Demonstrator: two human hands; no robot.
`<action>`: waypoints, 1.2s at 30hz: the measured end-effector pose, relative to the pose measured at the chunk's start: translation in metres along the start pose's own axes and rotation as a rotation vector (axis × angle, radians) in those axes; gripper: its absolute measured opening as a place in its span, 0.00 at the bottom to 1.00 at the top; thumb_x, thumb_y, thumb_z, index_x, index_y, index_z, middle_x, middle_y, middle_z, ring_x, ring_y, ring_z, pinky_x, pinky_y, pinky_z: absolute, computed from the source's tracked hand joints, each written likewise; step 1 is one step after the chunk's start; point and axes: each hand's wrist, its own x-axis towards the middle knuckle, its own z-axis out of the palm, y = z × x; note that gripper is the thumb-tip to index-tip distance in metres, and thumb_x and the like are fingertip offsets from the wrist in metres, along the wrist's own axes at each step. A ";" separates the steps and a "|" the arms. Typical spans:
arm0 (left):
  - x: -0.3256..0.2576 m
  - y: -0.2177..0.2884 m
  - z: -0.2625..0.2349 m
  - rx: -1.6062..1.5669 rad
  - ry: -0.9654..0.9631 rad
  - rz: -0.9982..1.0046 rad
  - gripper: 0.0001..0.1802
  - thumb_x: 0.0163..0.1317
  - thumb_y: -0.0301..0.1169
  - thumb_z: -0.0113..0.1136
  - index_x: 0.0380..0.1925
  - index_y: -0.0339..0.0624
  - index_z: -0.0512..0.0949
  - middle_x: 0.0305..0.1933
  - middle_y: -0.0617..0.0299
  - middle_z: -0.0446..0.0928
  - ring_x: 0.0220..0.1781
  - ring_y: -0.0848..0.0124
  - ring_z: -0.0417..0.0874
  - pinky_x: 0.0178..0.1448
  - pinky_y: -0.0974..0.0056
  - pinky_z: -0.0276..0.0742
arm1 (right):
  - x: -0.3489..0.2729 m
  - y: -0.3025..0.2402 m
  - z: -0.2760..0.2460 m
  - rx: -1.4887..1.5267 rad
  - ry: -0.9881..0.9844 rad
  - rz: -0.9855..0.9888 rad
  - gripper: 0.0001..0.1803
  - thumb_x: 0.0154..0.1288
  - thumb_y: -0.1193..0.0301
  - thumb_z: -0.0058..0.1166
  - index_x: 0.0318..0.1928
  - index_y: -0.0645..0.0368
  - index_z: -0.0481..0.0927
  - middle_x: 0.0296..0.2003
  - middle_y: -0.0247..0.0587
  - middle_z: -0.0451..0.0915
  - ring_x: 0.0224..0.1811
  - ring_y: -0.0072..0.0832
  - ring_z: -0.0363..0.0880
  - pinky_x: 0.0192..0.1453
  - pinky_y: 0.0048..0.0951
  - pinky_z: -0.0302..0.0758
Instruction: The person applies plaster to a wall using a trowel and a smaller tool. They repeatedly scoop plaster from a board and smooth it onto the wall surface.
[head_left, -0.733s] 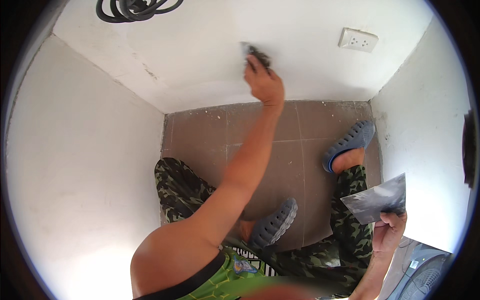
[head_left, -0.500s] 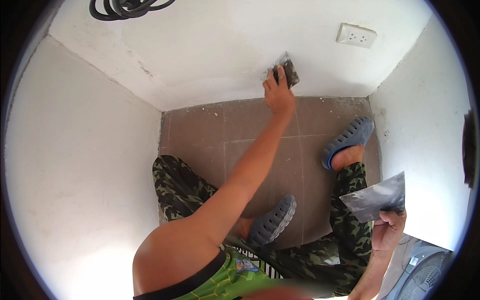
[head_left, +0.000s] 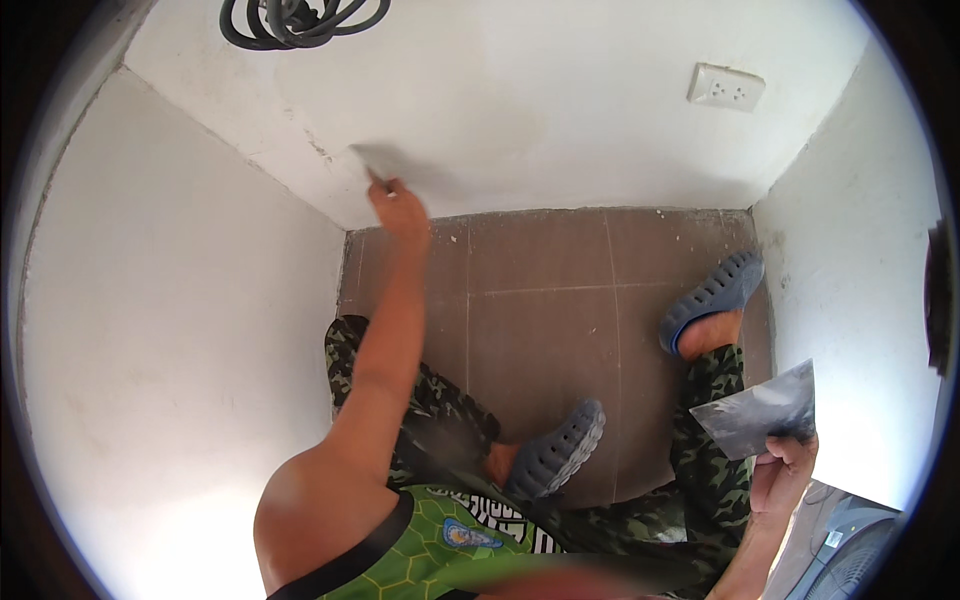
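Note:
My left hand (head_left: 400, 208) is closed around a putty knife (head_left: 377, 181), reaching out to the lower left of the white wall (head_left: 590, 130) facing me. The blade shows nearly edge-on and blurred, with its tip at or close to the wall; contact is hard to tell. Down at the right, my right hand (head_left: 783, 468) grips a wide, flat metal putty blade (head_left: 757, 408) by its lower edge. Pale smears of filler mark its grey face, and it is held above my right leg, away from the wall.
White side walls (head_left: 170, 300) close in the brown tiled floor (head_left: 540, 330). My feet wear grey clogs (head_left: 556, 450). A white wall socket (head_left: 727, 88) is at upper right, a coiled black cable (head_left: 290, 25) at upper left, and a fan (head_left: 850, 560) at lower right.
My left hand has swept the putty knife leftward along the wall, and the blade has turned from face-on to edge-on. My right hand keeps its grip on the wide blade.

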 end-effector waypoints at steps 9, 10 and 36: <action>-0.207 0.114 0.086 0.124 -0.289 0.354 0.29 0.70 0.33 0.62 0.69 0.39 0.70 0.63 0.49 0.75 0.57 0.54 0.80 0.55 0.52 0.82 | -0.001 0.003 0.004 0.069 -0.071 0.013 0.30 0.49 0.86 0.52 0.58 0.69 0.75 0.51 0.43 0.83 0.56 0.36 0.83 0.67 0.39 0.77; -0.212 0.117 0.082 -0.116 -0.340 0.108 0.28 0.70 0.34 0.63 0.67 0.36 0.71 0.63 0.50 0.75 0.58 0.56 0.80 0.55 0.52 0.82 | -0.001 0.005 0.004 0.090 -0.079 0.034 0.30 0.51 0.85 0.53 0.59 0.69 0.75 0.52 0.43 0.83 0.56 0.36 0.83 0.67 0.40 0.77; -0.246 0.165 -0.169 -0.667 -1.559 0.454 0.26 0.68 0.29 0.61 0.66 0.39 0.74 0.63 0.52 0.77 0.62 0.56 0.79 0.69 0.51 0.73 | -0.021 0.022 0.069 0.257 -0.063 0.203 0.22 0.72 0.62 0.60 0.58 0.63 0.78 0.46 0.43 0.85 0.48 0.34 0.86 0.53 0.36 0.84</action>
